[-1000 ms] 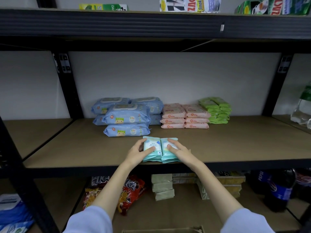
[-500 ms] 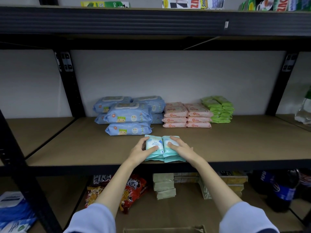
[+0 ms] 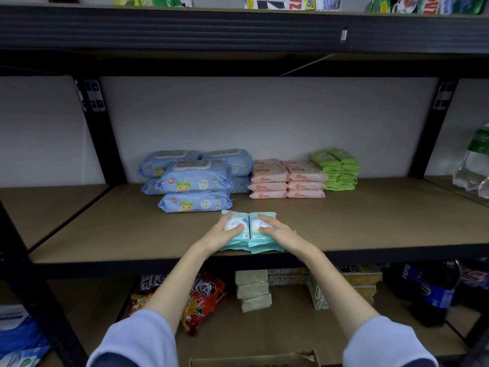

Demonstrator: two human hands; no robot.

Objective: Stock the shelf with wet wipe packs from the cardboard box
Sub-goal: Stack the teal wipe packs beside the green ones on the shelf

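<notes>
Two small stacks of teal wet wipe packs lie side by side near the front edge of the middle shelf [image 3: 344, 223]. My left hand [image 3: 225, 233] holds the left stack [image 3: 239, 238], thumb on top and fingers along its left side. My right hand [image 3: 277, 229] holds the right stack [image 3: 258, 239] in the same way, fingers over its top. Behind them sit blue baby wipe packs [image 3: 194, 182], pink packs [image 3: 287, 178] and green packs [image 3: 337, 169]. The rim of the cardboard box [image 3: 254, 360] shows at the bottom edge.
Black uprights [image 3: 102, 133] frame the bay. The lower shelf holds red snack bags [image 3: 203, 295], olive packets [image 3: 252, 290] and dark soda bottles [image 3: 434, 292]. A clear bottle [image 3: 473, 165] stands at the far right. Boxes line the top shelf.
Both hands have pushed the two teal stacks a little further back on the shelf, toward the blue packs.
</notes>
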